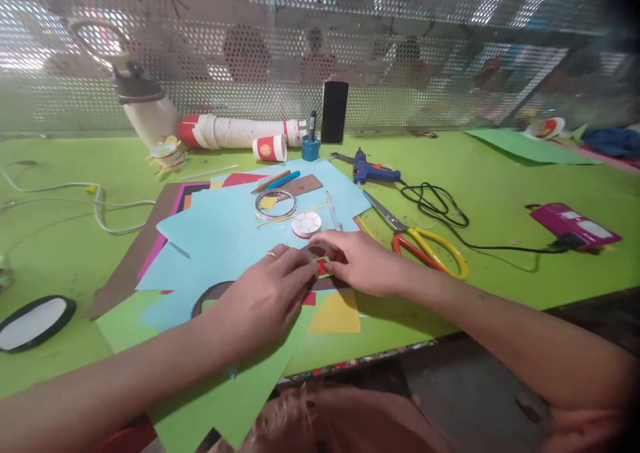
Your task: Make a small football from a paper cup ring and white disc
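My left hand [273, 286], with a ring on one finger, lies low over the papers, its fingers bent together at a brown paper strip [334, 284]. From the other side my right hand [353, 260] closes thumb and forefinger at the same strip. A small red paper piece [321, 266] with green beside it shows between the fingertips. My fingers hide part of the strip. Just beyond stands a white paper disc with dark lines [307, 223]. A yellow paper piece [336, 312] and light blue sheets [215, 230] lie around my hands.
Yellow-and-orange scissors [430, 243] lie right of my hands. Behind them are a blue glue gun [375, 170] and its black cord [440, 206]. A phone [335, 112], a paper cup [270, 148] and a blue pot [311, 148] stand along the back. A magenta power box [575, 226] sits far right.
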### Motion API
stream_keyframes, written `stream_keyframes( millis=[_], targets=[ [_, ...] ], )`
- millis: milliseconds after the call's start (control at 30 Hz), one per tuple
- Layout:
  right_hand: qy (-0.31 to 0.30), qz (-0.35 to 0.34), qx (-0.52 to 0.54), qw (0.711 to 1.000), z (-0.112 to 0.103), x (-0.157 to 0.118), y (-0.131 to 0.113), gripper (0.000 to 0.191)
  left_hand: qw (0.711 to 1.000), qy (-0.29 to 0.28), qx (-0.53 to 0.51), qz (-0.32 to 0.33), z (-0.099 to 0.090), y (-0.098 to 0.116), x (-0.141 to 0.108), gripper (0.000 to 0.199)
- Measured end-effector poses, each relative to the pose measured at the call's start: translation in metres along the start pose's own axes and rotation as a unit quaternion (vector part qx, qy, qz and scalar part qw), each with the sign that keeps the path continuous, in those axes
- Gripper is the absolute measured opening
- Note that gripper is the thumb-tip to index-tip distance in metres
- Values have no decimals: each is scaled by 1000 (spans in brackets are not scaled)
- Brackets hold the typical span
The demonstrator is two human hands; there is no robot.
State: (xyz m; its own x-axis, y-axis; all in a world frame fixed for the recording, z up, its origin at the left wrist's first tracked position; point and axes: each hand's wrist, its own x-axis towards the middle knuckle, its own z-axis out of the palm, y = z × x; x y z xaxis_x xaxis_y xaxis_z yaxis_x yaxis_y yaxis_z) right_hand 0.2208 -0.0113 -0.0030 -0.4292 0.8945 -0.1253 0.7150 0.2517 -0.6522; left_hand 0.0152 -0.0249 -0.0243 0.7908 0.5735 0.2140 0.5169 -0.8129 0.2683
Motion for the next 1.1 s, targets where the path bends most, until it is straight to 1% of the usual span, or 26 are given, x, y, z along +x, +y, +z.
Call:
stream_keyframes(
  millis=[100,233,300,333,400,500,600,667,733,800,900,1000,1100],
  targets=[
    [-16,10,-48,999,-3,3,-5,48,997,-6,69,35,7,-1,-1,34],
    [-33,28,-96,994,-3,6,-10,45,993,3,101,55,10,-4,0,36],
    [-35,24,-118,992,-4,5,-12,45,992,1,112,61,11,-5,-1,36],
    [-35,19,-130,991,-4,3,-13,43,991,-3,118,62,12,-5,-1,36],
    [-31,8,-152,988,-7,-2,-14,34,990,-14,127,60,12,-6,-2,36],
    [-12,4,-184,983,-12,-12,-12,18,989,-34,133,59,13,-6,-2,38],
    [24,9,-200,979,-18,-22,-3,21,988,-40,135,57,13,-5,-2,39],
    [54,0,-200,978,-22,-25,5,23,989,-39,130,53,12,-4,-2,38],
    [80,-13,-201,976,-27,-25,14,22,990,-40,121,53,11,-2,-2,38],
    [98,-25,-215,971,-32,-21,21,20,991,-43,111,59,11,-2,-2,39],
    [107,-53,-265,957,-41,-9,27,22,990,-34,111,78,12,-2,-3,41],
    [82,-101,-326,937,-48,6,31,30,987,-24,120,103,14,-2,-4,43],
    [54,-136,-363,920,-50,23,35,38,984,-20,134,119,16,-3,-6,45]
  ],
)
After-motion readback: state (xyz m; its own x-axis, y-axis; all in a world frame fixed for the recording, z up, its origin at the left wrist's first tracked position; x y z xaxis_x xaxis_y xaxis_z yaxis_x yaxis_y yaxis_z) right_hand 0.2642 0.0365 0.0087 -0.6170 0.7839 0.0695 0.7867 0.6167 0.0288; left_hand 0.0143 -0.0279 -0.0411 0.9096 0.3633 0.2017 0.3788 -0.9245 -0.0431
